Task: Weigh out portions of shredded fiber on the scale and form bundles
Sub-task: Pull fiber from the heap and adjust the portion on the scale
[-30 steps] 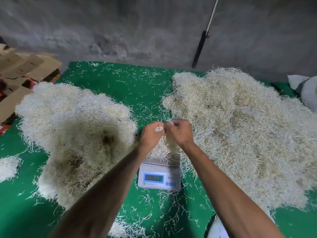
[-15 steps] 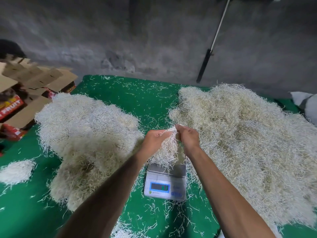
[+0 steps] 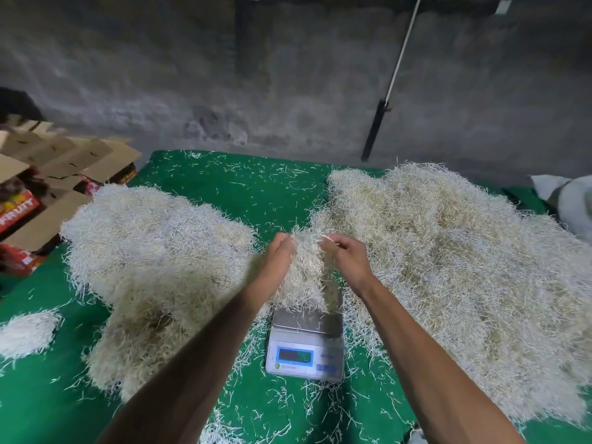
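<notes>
A portion of pale shredded fiber stands above the steel pan of a small white digital scale, its lower strands reaching the pan. My left hand presses its palm and nearly straight fingers against the portion's left side. My right hand is on the right side, its curled fingertips pinching strands near the top. The scale's blue display is lit, but its digits are unreadable. A large fiber pile lies to the left and a bigger one to the right.
Everything lies on a green cloth strewn with loose strands. A small separate fiber bundle sits at the left edge. Cardboard boxes are stacked at the far left, and a white sack at the far right. A grey wall with a leaning pole stands behind.
My hands have moved slightly apart, and the portion between them now looks wider and taller. The left fingers have straightened against its side. The view has tilted upward.
</notes>
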Tool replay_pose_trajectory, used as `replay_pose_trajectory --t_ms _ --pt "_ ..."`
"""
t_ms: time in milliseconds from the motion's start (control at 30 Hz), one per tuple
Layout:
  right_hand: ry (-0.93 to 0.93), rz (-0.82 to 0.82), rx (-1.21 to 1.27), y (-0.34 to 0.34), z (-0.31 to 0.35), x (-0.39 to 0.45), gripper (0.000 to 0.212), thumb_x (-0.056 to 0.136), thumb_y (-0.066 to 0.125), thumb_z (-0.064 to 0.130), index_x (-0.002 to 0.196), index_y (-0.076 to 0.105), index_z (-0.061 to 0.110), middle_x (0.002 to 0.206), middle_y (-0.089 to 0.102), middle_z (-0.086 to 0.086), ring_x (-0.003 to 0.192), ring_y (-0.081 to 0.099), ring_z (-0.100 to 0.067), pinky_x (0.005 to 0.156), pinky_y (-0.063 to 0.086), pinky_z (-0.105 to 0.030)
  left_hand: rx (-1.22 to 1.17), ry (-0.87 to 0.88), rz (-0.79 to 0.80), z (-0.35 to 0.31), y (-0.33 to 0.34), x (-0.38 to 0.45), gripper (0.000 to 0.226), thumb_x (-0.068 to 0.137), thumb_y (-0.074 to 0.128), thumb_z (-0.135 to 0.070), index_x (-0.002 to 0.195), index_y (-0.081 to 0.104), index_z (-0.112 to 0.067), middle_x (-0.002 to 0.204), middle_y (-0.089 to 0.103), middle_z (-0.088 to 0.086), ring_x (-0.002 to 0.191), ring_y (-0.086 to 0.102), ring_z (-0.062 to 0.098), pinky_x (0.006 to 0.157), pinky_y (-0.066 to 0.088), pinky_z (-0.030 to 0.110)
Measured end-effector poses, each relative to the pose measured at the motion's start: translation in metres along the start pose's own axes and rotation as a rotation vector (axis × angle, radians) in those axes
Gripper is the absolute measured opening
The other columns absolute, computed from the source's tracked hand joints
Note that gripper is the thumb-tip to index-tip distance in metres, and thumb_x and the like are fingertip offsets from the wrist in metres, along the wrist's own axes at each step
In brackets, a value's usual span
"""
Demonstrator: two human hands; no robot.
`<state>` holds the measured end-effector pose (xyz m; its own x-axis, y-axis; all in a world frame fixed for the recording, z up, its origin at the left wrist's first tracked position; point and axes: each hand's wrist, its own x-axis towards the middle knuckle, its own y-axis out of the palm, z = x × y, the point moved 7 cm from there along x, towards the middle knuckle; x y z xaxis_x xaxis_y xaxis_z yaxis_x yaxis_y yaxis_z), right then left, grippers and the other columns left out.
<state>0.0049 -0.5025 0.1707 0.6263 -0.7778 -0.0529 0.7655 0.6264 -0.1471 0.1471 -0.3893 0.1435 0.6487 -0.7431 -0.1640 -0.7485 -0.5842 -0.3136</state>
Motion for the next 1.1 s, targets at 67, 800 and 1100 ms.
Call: replay_pose_trajectory --t_ms 67,800,1100 --pt "0.005 0.055 -0.025 0.005 0.003 0.002 0.017 0.099 0.066 0.032 0.111 0.076 0.024 0.109 0.075 0.008 0.100 0.071 -0.011 0.079 0.056 -0.018 0.054 0.049 0.095 -0.004 0.012 -0.008 0.067 0.087 0.056 -0.071 0.145 0.034 -0.045 0.130 0.041 -0.023 0.109 0.047 0.007 0.097 0.042 0.045" --pt "0.144 -0.186 0.424 -0.017 0.022 0.026 0.012 0.091 0.076 0.019 0.102 0.080 0.016 0.107 0.078 0.002 0.088 0.061 -0.013 0.081 0.054 -0.023 0.225 -0.125 -0.013 0.045 0.023 0.015 0.060 0.102 0.057 -0.022 0.156 0.031 -0.021 0.120 0.063 0.005 0.052 0.040 0.004 0.044 0.040 0.016" --pt "-0.058 -0.119 0.184 -0.018 0.023 0.023 0.013 0.097 0.067 0.030 0.104 0.075 0.022 0.106 0.075 0.021 0.101 0.069 0.002 0.091 0.058 -0.022 0.443 0.063 0.253 -0.034 0.039 0.017 0.093 0.081 0.075 -0.022 0.155 0.023 -0.045 0.166 0.016 -0.007 0.151 0.020 0.028 0.121 0.015 0.063"
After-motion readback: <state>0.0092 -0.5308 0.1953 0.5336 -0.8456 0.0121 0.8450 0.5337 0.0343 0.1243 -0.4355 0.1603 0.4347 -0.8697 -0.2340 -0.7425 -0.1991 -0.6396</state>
